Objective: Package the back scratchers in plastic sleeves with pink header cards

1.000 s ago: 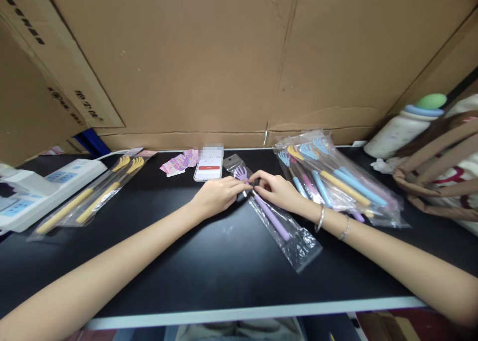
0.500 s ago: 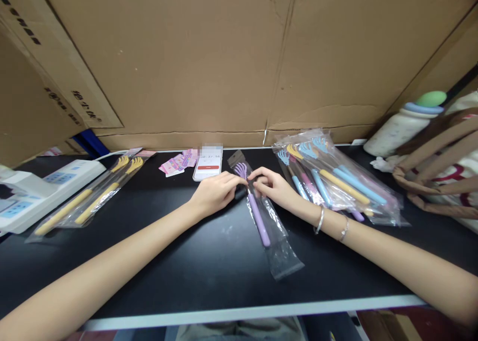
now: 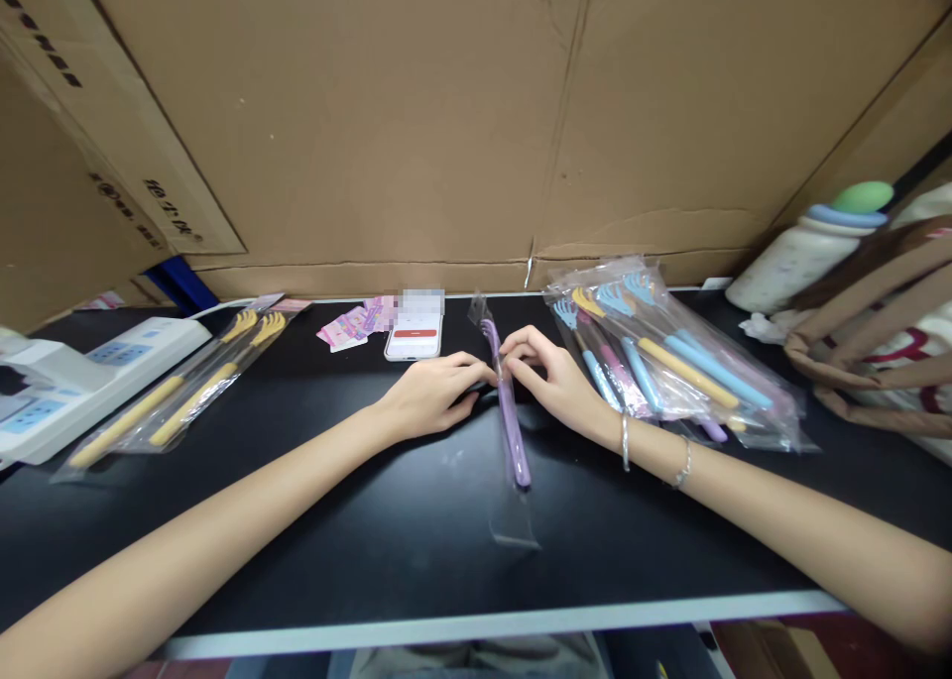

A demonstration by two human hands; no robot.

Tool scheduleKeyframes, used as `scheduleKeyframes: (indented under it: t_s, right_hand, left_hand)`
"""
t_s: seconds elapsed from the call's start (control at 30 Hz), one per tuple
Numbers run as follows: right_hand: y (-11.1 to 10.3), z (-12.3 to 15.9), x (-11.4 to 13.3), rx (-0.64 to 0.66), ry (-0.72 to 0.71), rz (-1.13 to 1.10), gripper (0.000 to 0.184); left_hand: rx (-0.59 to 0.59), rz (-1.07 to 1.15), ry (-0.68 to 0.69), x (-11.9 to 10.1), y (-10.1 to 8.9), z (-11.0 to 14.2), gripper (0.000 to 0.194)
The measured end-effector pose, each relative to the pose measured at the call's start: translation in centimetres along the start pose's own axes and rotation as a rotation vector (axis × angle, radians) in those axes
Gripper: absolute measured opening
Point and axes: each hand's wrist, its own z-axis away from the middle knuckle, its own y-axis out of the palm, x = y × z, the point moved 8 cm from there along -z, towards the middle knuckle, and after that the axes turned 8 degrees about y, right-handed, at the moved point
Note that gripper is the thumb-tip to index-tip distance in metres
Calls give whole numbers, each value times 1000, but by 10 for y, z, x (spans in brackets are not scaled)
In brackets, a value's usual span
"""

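Between my hands is a purple back scratcher (image 3: 513, 431) in a clear plastic sleeve (image 3: 515, 532). Its clawed head points to the far side, turned edge-on, and its handle points toward me. My left hand (image 3: 435, 392) pinches the neck from the left with thumb and fingertips. From the right, my right hand (image 3: 539, 372), with bangles at the wrist, pinches the same stretch just below the claw. Fingertips hide part of the neck. Right of that hand lies a pile of bagged back scratchers (image 3: 669, 352) in blue, yellow, pink and purple.
Two bagged yellow back scratchers (image 3: 197, 392) lie at the left beside a white power strip (image 3: 111, 377). Pink cards (image 3: 349, 327) and a phone (image 3: 414, 332) lie at the back before a cardboard wall (image 3: 372, 114). A bottle (image 3: 799, 258) and a bag with brown straps (image 3: 840, 362) stand right.
The purple back scratcher has rolled from claw face up to edge-on, and its handle end has swung left toward me. Both hands stay at its neck.
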Motion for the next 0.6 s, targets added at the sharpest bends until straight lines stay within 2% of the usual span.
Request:
scheduleKeyframes:
  t_s: [0.2,0.27,0.43,0.6]
  right_hand:
    - [6,8,14,-17,-189,314,12]
    - [13,11,17,1,-248,437,15]
    - [28,21,23,39,-394,655,21]
    - [35,29,29,46,-485,724,23]
  left_hand:
    - [-47,-52,57,-6,-3,0,26]
    - [-111,-101,8,-4,-8,1,25]
    - [-289,-134,-236,9,-25,10,21]
    - [-327,-169,-262,8,-30,11,20]
